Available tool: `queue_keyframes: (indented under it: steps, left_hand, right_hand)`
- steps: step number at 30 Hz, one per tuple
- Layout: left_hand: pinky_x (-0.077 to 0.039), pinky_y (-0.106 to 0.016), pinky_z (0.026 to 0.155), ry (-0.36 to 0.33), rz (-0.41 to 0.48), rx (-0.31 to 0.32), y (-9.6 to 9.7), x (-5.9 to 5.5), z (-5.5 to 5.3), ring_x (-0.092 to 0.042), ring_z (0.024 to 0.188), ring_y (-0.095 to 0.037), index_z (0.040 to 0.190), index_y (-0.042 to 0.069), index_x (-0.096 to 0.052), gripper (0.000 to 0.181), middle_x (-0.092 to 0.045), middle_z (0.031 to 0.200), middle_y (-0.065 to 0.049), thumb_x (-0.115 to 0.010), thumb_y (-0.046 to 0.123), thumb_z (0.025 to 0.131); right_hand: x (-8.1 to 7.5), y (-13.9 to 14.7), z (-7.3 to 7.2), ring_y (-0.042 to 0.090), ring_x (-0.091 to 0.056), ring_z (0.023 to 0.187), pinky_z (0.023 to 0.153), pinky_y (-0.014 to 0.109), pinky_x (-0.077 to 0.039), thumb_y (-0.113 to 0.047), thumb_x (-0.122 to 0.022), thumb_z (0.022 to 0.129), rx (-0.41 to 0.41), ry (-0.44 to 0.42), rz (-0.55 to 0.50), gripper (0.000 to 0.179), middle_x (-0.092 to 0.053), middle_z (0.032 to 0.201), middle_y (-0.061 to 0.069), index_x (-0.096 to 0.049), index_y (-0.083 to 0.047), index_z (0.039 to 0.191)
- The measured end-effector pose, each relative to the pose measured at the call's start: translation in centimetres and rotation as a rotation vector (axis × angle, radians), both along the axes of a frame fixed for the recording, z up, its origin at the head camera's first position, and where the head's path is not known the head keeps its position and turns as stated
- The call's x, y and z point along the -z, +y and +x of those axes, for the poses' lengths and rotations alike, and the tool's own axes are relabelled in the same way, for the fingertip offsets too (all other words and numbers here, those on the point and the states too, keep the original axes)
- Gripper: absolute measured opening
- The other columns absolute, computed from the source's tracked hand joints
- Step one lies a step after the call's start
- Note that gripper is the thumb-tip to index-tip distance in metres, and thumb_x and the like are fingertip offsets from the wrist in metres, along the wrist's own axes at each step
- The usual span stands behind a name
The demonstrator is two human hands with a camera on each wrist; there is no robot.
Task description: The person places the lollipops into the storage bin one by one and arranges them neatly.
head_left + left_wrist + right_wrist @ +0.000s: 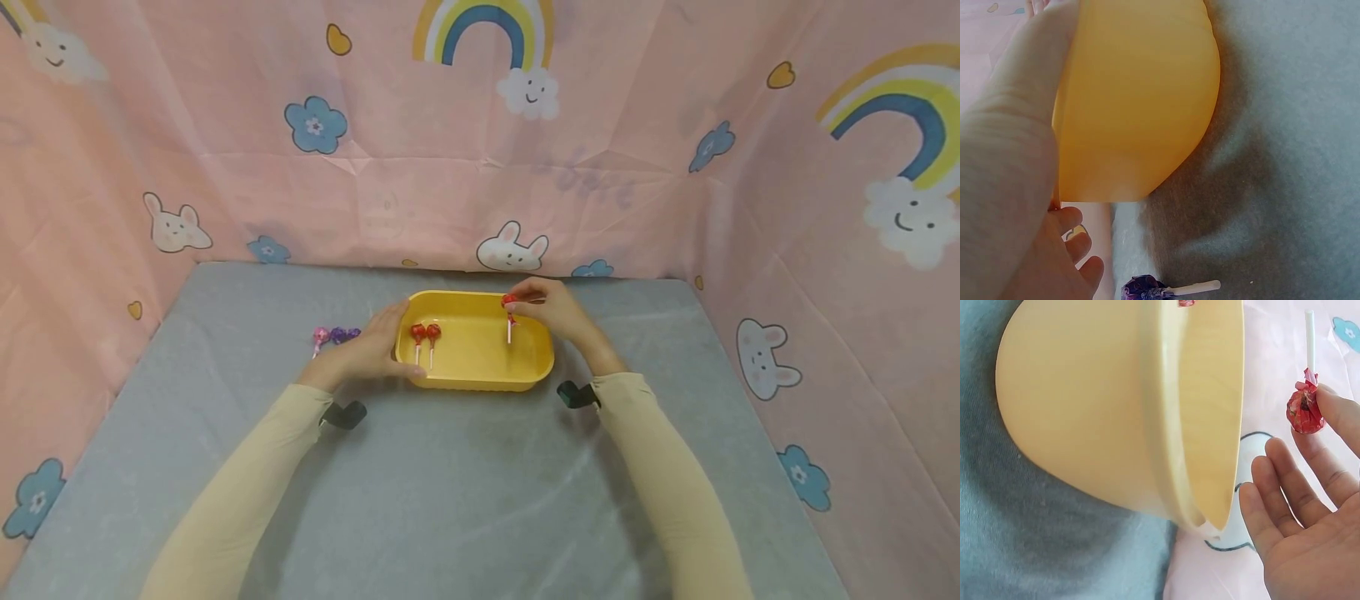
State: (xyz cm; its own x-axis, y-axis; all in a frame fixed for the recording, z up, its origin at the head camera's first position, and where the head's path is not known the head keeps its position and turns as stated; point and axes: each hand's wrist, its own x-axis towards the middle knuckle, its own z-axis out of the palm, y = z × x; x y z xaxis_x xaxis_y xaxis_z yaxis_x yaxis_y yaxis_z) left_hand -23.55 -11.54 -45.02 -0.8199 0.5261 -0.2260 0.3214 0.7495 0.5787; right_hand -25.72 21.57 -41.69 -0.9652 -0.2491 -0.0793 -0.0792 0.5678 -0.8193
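A yellow plastic basin (480, 385) stands on the grey cloth. My left hand (363, 348) grips its left end, thumb over the near rim and fingers along the far-left side. Between thumb and index finger, my right hand (561, 313) pinches a red-wrapped lollipop (1305, 411) by its candy head, over the basin's right end. Its white stick points down in the head view, and the other fingers are spread. Two red lollipops (433, 332) lie inside the basin at the left, sticks toward me.
Left of the basin, partly behind my left hand, lie a pink lollipop (321, 335) and purple lollipops (339, 335). A pink patterned curtain (420, 200) hangs around the back and sides of the grey-covered table (465, 492). Dark wrist cameras (576, 395) sit beneath both wrists.
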Motion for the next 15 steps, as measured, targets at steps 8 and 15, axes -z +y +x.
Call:
queue_keyframes:
  steps: [8,15]
  left_hand:
    - [-0.010,-0.055,0.126,0.004,0.002,0.001,0.0,0.2,-0.1,-0.002,0.156,-0.038,0.159,0.008,0.009,0.132,0.000,0.168,-0.018,-0.079,0.060,0.074]
    - [-0.011,-0.055,0.126,0.004,0.000,0.006,0.0,0.2,-0.1,-0.003,0.155,-0.039,0.158,0.009,0.009,0.132,0.000,0.168,-0.018,-0.079,0.059,0.075]
  right_hand:
    - [-0.1,-1.0,0.0,0.027,-0.062,0.109,0.105,0.044,-0.050,-0.027,-0.070,0.093,-0.007,0.026,0.008,0.030,-0.070,0.115,0.012,-0.067,-0.009,0.115]
    - [-0.1,-1.8,-0.2,0.029,-0.060,0.111,0.105,0.044,-0.050,-0.028,-0.071,0.092,-0.009,0.002,0.000,0.029,-0.069,0.115,0.012,-0.067,-0.009,0.114]
